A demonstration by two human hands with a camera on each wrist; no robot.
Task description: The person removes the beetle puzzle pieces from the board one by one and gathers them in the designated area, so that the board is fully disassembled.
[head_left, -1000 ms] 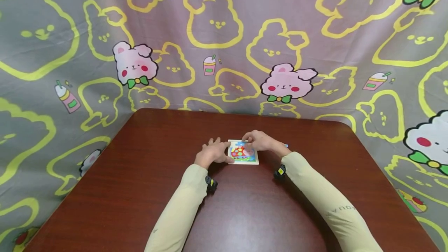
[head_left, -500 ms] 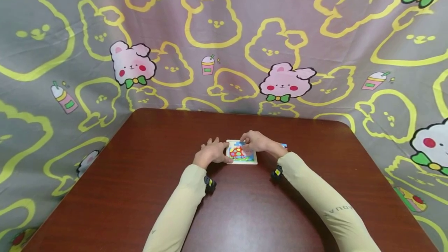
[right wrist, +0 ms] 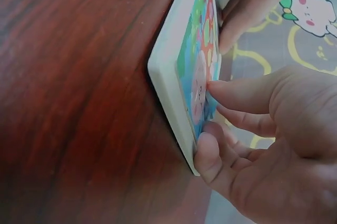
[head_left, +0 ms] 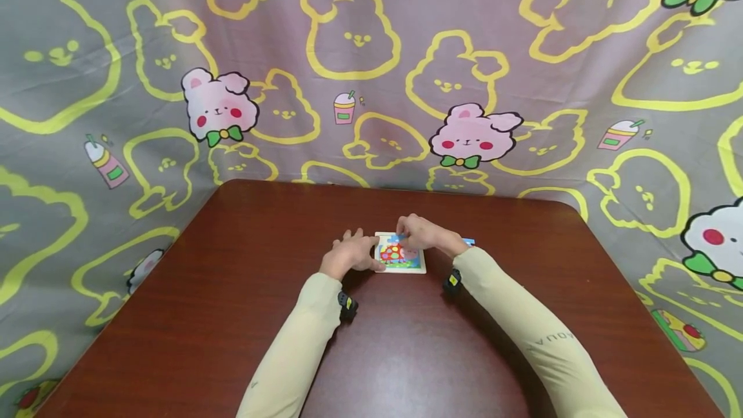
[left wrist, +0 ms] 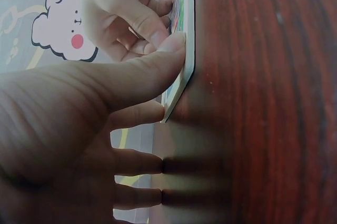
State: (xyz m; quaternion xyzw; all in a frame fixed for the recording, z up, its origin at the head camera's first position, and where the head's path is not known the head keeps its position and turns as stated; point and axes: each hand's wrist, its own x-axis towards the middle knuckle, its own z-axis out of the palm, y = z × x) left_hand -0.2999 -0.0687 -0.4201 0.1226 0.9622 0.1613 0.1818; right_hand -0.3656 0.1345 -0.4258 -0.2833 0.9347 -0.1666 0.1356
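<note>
1. Cannot identify the blue thing (head_left: 469, 242), mostly hidden behind the right wrist (head_left: 455, 244).
2. In the head view, cannot see the far right corner of the board (head_left: 399, 258) behind the right hand (head_left: 422, 233).
3. Cannot follow the sleeves (head_left: 292, 347) past the bottom edge there.

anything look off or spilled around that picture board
Nothing plainly stands out. The picture board lies flat on the table, with no spill or damage showing. Part of its face is covered, so I can't tell whether everything there sits flush.
</note>
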